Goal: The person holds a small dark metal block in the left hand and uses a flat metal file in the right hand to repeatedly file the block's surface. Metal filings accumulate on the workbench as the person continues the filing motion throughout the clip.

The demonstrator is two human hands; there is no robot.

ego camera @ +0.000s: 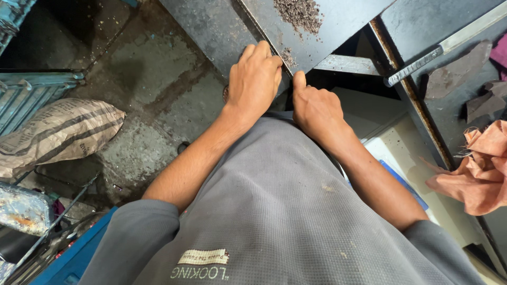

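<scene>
My left hand [254, 79] lies palm down on the near edge of a dark metal machine table [338, 21], fingers curled over its rim. Just to its right, my right hand [316, 108] is closed in a loose fist below the same edge, thumb pointing up against the metal. What the fingers hold, if anything, is hidden. A pile of dark metal chips [300, 11] lies on the table above my hands. My grey shirt [280, 211] fills the lower middle of the view.
A striped sack [58, 134] lies on the stained concrete floor at left, by blue metal frames [24, 97]. At right a knurled steel rod [422, 62] rests on a dark bench, with an orange rag [483, 163] near its edge. Blue and white boxes sit below.
</scene>
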